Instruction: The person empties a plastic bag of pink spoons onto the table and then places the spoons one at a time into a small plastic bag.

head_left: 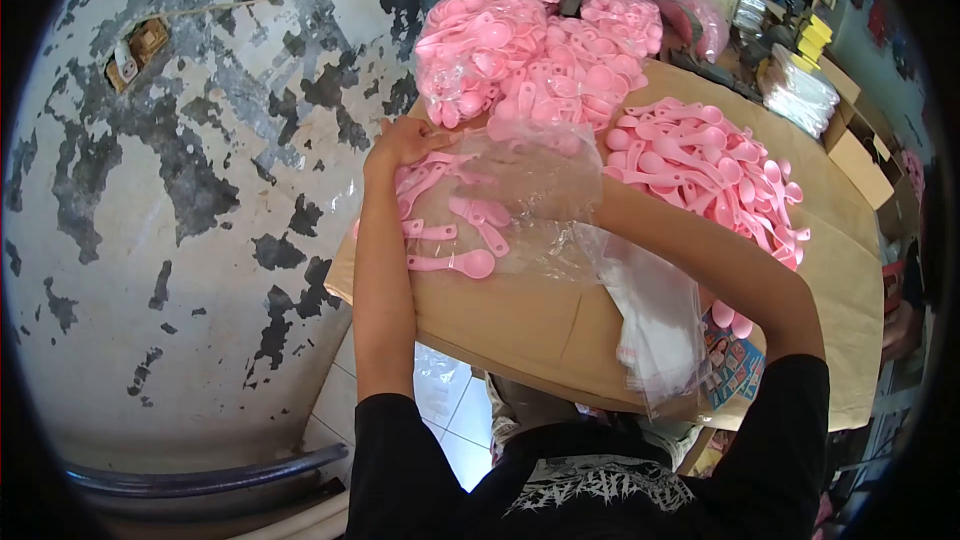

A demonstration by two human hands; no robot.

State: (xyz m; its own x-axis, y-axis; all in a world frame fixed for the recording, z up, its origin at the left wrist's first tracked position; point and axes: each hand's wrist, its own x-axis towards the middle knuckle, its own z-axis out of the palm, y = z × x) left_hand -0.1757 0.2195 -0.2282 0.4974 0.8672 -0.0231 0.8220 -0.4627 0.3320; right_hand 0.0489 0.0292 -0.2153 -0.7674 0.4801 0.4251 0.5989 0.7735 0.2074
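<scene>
A large clear plastic bag (545, 230) lies over the table in front of me. My left hand (404, 141) is at its far left corner, with the fingers closed on the plastic edge. My right forearm reaches into or under the bag from the right. Only a blurred shape of my right hand (570, 185) shows through the film, and its fingers are hidden. Several loose pink spoons lie at the bag's left side, among them a pink spoon (455, 263) near the front. A heap of pink spoons (690, 155) spreads beyond my right forearm.
Clear bags packed with pink spoons (490, 50) are piled at the back against the peeling wall (200, 140). A stack of flat plastic bags (655, 325) and printed blue cards (735, 365) lie by my right elbow. A cardboard box (862, 155) stands at the right edge.
</scene>
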